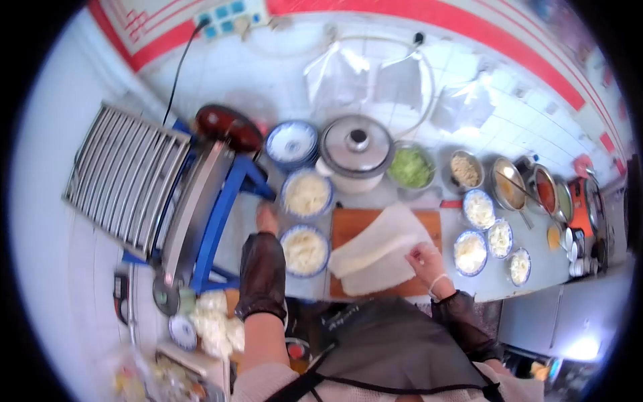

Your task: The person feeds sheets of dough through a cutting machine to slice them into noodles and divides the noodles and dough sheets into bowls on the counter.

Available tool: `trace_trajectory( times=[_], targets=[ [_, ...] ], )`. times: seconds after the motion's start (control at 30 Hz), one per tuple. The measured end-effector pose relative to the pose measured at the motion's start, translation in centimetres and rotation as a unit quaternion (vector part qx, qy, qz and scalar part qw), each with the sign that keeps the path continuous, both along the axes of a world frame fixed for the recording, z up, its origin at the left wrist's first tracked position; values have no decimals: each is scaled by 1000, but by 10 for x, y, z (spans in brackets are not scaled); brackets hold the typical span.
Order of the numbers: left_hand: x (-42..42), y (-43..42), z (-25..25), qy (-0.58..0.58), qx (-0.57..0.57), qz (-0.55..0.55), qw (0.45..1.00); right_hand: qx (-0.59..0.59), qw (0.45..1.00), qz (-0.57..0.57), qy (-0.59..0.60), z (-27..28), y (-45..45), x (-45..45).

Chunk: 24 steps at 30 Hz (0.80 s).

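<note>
The pale sheet (383,256) lies partly folded on the cutting board (345,226). At the board's right side, the right hand (424,261) has bent fingers at the sheet's edge; left of the board, past two filled bowls (284,253), the left hand (267,218) is near the blue frame (223,218), finger state unclear

Two hands (266,218) (423,261), one board (345,223), one pot (353,179), one bowl stack (293,143) and six separate blue-rimmed bowls (307,193) (305,251) (479,209) (499,238) (470,253) (520,266) of pale food.

Black cord (175,80) at wall sockets (226,19)
</note>
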<state>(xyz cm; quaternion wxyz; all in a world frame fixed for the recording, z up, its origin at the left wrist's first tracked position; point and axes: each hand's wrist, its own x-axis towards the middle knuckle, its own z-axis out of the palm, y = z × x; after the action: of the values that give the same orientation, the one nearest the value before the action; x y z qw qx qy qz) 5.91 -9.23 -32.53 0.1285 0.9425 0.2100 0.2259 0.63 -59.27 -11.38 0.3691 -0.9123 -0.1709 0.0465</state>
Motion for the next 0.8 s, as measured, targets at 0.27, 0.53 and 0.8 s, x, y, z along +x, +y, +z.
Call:
trace_trajectory(
  times=[0.27,0.53,0.8],
  targets=[
    [-25,16,-57,103,-63,78,990,68,996,51,-35,71,55,119],
    [-35,-111,138,-92,-292,120,944,-338,701,120,-616,77,64,403],
    [88,-102,104,-134,-153,24,979,-267,709,263,-598,112,39,436]
  ],
)
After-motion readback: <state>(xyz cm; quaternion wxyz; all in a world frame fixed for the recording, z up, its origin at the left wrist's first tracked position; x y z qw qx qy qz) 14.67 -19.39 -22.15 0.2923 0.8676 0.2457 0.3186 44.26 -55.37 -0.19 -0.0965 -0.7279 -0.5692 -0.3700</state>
